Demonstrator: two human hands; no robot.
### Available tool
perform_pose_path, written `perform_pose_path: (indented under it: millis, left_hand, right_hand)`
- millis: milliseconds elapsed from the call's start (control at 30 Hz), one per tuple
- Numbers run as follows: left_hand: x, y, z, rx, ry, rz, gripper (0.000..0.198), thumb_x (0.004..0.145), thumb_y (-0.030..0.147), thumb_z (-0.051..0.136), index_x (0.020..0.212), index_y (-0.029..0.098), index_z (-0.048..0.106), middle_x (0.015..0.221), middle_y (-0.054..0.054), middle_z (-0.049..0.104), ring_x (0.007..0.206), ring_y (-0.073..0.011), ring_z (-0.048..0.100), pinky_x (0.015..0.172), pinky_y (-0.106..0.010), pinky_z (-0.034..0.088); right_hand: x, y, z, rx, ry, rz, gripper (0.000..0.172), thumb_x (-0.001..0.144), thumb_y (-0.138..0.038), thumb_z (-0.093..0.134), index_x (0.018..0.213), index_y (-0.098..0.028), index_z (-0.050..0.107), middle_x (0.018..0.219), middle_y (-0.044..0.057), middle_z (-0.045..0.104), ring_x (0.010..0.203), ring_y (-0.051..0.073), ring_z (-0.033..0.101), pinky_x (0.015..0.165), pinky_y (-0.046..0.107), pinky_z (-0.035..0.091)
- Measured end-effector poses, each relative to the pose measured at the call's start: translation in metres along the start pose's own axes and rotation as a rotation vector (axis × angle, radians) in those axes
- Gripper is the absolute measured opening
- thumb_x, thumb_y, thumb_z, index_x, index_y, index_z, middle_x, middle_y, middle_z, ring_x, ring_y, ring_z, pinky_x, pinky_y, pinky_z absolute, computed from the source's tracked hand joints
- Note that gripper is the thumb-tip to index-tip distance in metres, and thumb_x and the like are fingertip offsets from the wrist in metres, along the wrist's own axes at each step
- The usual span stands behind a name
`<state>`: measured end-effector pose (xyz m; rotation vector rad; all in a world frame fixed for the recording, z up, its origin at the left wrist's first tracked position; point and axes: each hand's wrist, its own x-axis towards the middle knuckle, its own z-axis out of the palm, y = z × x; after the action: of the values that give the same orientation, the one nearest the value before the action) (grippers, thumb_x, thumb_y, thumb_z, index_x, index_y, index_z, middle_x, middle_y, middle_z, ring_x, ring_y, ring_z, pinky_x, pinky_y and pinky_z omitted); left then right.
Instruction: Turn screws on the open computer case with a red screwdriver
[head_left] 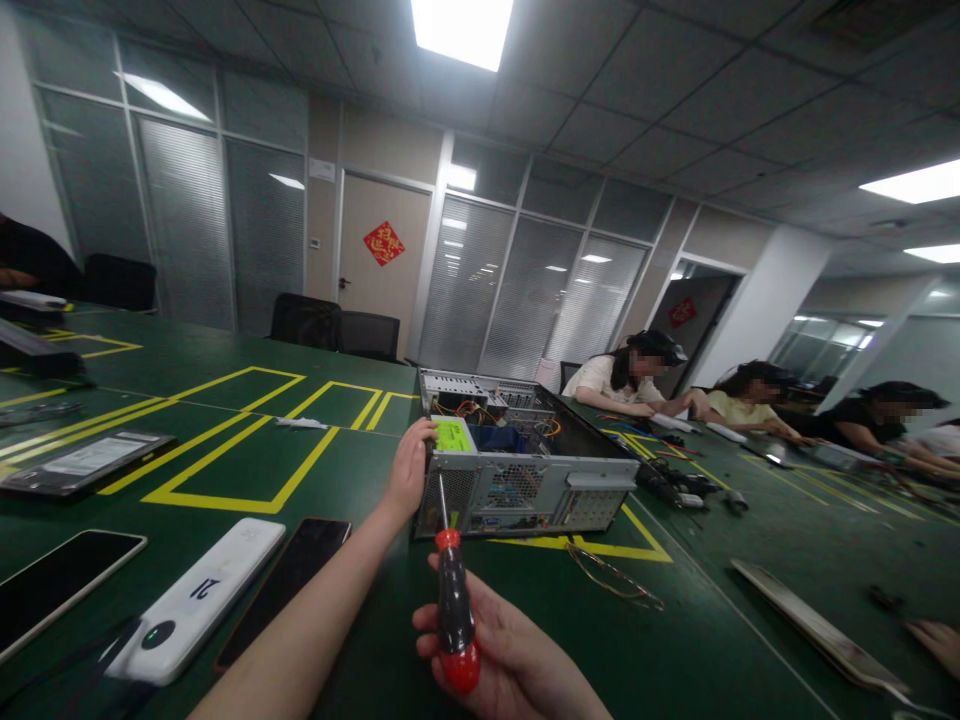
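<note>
An opened desktop computer case (600,462) lies on the green table with its rear panel towards me, its inner boards and wires exposed. My left hand (409,470) is closed round its left rear corner, fingers beside the power supply with its bright green label (454,434). In my right hand (499,635) I hold a screwdriver (454,610) with a black and red handle. Its shaft points away from me, towards the power supply's grille at the case's rear left. Whether the tip touches the panel, I cannot tell.
Left of my arm lie a dark phone (289,580), a white device marked 21 (206,590), another phone (64,580) and a hard drive (86,462). Glasses (615,578) rest before the case, with cables (679,480) to its right. Several people sit along the table's right side.
</note>
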<state>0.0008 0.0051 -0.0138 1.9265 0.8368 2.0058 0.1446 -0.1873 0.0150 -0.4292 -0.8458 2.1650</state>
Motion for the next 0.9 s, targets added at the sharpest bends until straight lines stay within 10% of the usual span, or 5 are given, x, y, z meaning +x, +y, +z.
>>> perform_pose_path:
  millis: [267, 433, 633, 900]
  left_hand:
    - [0.002, 0.004, 0.0, 0.011, 0.008, 0.001, 0.04, 0.096, 0.04, 0.022, 0.094, 0.019, 0.056, 0.114, -0.01, 0.06, 0.121, -0.0207, 0.049, 0.106, -0.045, 0.037]
    - [0.001, 0.003, 0.0, 0.018, 0.007, 0.0, 0.039, 0.096, 0.04, 0.022, 0.096, 0.019, 0.056, 0.114, -0.01, 0.06, 0.121, -0.0207, 0.049, 0.106, -0.044, 0.037]
    - [0.0, 0.001, 0.0, 0.006, 0.005, 0.001, 0.039, 0.096, 0.04, 0.022, 0.096, 0.019, 0.055, 0.115, -0.01, 0.059, 0.122, -0.0202, 0.048, 0.107, -0.044, 0.035]
    - [0.0, -0.001, 0.0, -0.011, -0.007, -0.005, 0.038, 0.096, 0.039, 0.022, 0.097, 0.02, 0.055, 0.118, -0.009, 0.058, 0.124, -0.0202, 0.046, 0.108, -0.044, 0.033]
  right_hand:
    - [-0.001, 0.003, -0.005, 0.062, 0.072, 0.039, 0.036, 0.072, -0.042, 0.072, 0.091, -0.017, 0.056, 0.079, -0.002, 0.056, 0.055, 0.004, 0.048, 0.042, 0.014, 0.025]
    - [-0.003, 0.001, -0.008, -0.007, 0.026, 0.054, 0.038, 0.079, -0.047, 0.063, 0.106, -0.023, 0.054, 0.084, -0.002, 0.061, 0.037, -0.001, 0.03, 0.036, 0.017, 0.008]
    - [-0.003, -0.002, -0.001, 0.008, -0.051, 0.098, 0.062, 0.07, -0.031, 0.066, 0.126, -0.024, 0.042, 0.109, 0.009, 0.062, 0.072, 0.016, 0.062, 0.055, 0.023, 0.033]
    - [-0.001, -0.001, -0.002, -0.064, -0.056, 0.051, 0.073, 0.069, -0.027, 0.074, 0.131, -0.023, 0.036, 0.111, 0.009, 0.061, 0.078, 0.015, 0.064, 0.061, 0.024, 0.037]
